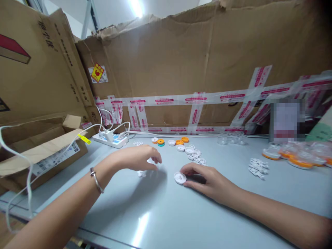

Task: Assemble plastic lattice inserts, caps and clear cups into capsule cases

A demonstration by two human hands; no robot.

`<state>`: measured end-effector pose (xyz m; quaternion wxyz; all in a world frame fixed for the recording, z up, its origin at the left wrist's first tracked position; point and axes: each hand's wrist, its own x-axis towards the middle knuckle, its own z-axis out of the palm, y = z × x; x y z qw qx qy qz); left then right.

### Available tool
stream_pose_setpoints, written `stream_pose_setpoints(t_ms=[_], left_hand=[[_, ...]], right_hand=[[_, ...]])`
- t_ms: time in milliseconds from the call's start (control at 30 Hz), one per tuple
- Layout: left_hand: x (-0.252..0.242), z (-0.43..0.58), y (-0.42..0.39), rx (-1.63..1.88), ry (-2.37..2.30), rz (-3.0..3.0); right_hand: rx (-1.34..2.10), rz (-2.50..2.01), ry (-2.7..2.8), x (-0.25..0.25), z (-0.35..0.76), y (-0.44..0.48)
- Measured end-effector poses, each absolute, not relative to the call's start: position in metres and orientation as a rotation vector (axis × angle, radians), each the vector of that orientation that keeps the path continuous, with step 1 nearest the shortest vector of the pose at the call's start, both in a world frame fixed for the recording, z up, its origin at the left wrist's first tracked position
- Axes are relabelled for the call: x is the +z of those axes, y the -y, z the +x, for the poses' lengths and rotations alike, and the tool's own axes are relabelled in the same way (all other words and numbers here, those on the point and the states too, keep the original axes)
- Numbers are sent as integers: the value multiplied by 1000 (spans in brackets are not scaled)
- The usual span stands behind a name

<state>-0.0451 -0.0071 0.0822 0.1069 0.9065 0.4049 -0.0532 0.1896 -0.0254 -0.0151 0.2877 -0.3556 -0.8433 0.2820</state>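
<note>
Between the thumb and fingers of my right hand (207,178) is the rim of a shallow round white plastic case (180,177), which rests on the table with a small white piece inside. My left hand (141,157) hovers over the table to its left, fingers bent and thumb apart, with nothing visible in its grasp. Small white parts (141,173) lie under and beside this hand, partly hidden by it. Beyond both hands are white cases (180,148), orange cases (185,139) and a pile of white gear-like pieces (197,159).
A power strip (111,139) with white cables stands at the back left, beside an open cardboard box (52,152). On the right are clear domed covers (301,155) with orange rims and more white pieces (258,167). A large taped carton (181,69) walls the back.
</note>
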Motion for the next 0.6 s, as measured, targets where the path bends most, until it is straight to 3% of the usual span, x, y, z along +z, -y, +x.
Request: stream_pose_setpoints(t_ms=[100, 333, 600], left_hand=[[81, -61, 19, -169, -1301, 2678], [46, -96, 44, 251, -1537, 2506], [26, -98, 42, 478, -1491, 2361]], right_hand=[[784, -937, 2255, -16, 190, 25], [840, -919, 2243, -17, 191, 26], [711, -903, 2299, -14, 190, 29]])
